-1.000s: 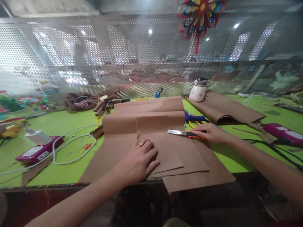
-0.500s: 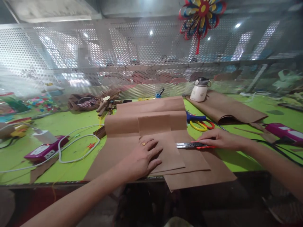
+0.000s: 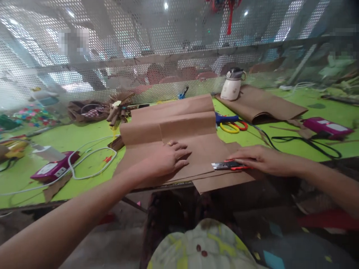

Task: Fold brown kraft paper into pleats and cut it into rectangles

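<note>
Several sheets of brown kraft paper (image 3: pixel 193 134) lie layered on the green table, their far ends curled up and their near edges hanging past the table's front. My left hand (image 3: pixel 171 158) rests flat on the paper, fingers spread, with a gold ring on one finger. In my right hand (image 3: pixel 258 158) is a utility knife (image 3: pixel 230 165) with a red and black handle, held low over the paper at the right. Its blade points left, towards my left hand. I cannot tell whether the blade touches the sheet.
Scissors with blue, yellow and red handles (image 3: pixel 230 125) lie right of the paper. Behind them, a white bottle (image 3: pixel 232 86) stands by folded brown paper (image 3: pixel 269 102). Purple power strips (image 3: pixel 54 168) and a white cable (image 3: pixel 92 175) lie at the sides. A perforated screen (image 3: pixel 134 48) backs the table.
My view has tilted down, so the table sits higher in the picture. The knife has come nearer the paper's front edge, and its blade looks shorter. My left hand stays flat on the paper.
</note>
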`<move>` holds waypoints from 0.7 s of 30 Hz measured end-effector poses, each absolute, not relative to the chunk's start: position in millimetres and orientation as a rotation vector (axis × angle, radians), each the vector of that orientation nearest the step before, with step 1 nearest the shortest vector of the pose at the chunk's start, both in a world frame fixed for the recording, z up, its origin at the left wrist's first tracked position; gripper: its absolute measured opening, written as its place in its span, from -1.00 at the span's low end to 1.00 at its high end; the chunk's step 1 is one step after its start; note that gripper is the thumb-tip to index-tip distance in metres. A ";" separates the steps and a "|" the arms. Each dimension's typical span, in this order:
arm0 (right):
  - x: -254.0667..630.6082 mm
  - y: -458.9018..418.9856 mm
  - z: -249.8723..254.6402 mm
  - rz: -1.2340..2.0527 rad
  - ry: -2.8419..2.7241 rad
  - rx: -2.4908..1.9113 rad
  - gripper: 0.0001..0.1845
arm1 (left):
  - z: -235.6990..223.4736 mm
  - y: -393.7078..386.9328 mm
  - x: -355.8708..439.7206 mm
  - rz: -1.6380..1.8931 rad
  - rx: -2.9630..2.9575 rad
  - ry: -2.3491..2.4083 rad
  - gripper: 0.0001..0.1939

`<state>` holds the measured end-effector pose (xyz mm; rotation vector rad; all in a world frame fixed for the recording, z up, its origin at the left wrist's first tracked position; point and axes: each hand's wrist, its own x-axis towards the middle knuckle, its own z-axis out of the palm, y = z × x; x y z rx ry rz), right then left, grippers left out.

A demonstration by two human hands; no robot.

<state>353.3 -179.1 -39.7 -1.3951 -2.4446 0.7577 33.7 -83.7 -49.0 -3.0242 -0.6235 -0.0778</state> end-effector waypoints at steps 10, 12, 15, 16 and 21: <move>342.5 -201.7 -46.9 0.428 -2.576 -1.416 -0.52 | -47.4 -76.2 33.4 -0.031 -2.985 -0.492 -0.50; 342.4 -200.1 -45.7 0.410 -2.594 -1.403 -0.54 | -48.7 -70.5 30.8 -0.040 -3.001 -0.468 -0.51; 343.0 -201.0 -44.3 0.417 -2.593 -1.414 -0.54 | -53.2 -67.2 28.4 -0.082 -2.992 -0.529 -0.51; 344.0 -202.7 -44.3 0.434 -2.594 -1.415 -0.54 | -54.9 -67.2 28.1 -0.092 -2.986 -0.549 -0.51; 353.5 -219.0 -47.8 0.515 -2.515 -1.479 -0.54 | -60.0 -68.3 28.2 -0.098 -2.970 -0.592 -0.51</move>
